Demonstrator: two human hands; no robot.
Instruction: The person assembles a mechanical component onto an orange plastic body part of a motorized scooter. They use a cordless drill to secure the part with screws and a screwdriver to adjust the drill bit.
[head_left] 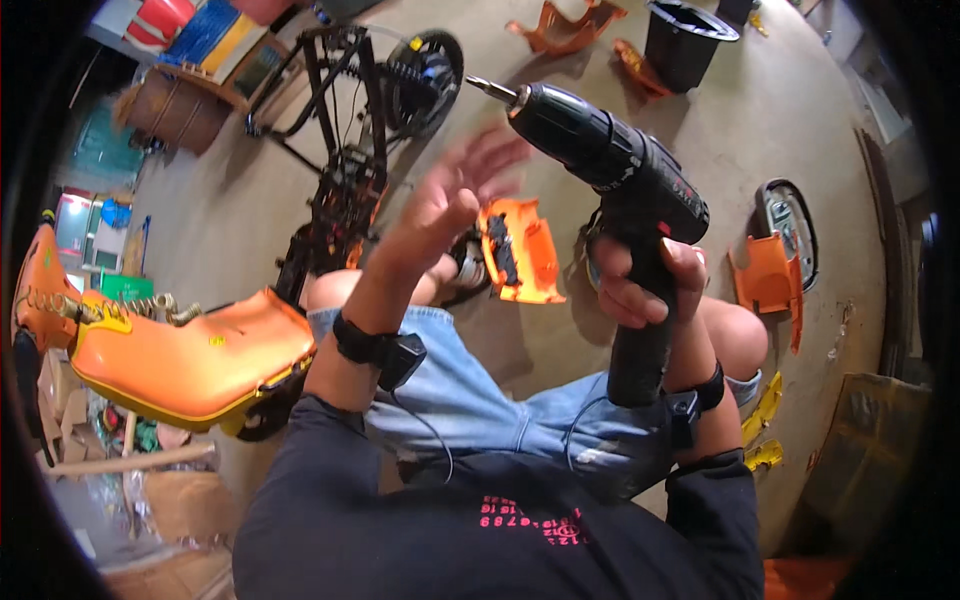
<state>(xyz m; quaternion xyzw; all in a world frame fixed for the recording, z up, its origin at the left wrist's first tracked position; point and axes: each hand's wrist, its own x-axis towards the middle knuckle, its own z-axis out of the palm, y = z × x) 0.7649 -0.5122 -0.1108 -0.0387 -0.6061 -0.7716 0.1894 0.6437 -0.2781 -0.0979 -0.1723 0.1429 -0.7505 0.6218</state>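
Observation:
A black cordless drill (600,150) is raised in front of me, its chuck and silver screwdriver bit (490,88) pointing up and to the left. My right hand (640,285) is closed round the drill's handle. Just below the bit, my left hand (455,195) is lifted with nothing in it; its fingers are stretched out and somewhat blurred by motion. Beyond my knees on the floor lies an orange plastic panel (538,255) with a black part fixed along it.
At the upper left stands a bare black vehicle frame (340,150) with a wheel (425,85). An orange body shell (200,360) with coil springs is at my left. A black bin (685,50) and orange pieces (565,28) lie far off; another orange panel (765,275) is right.

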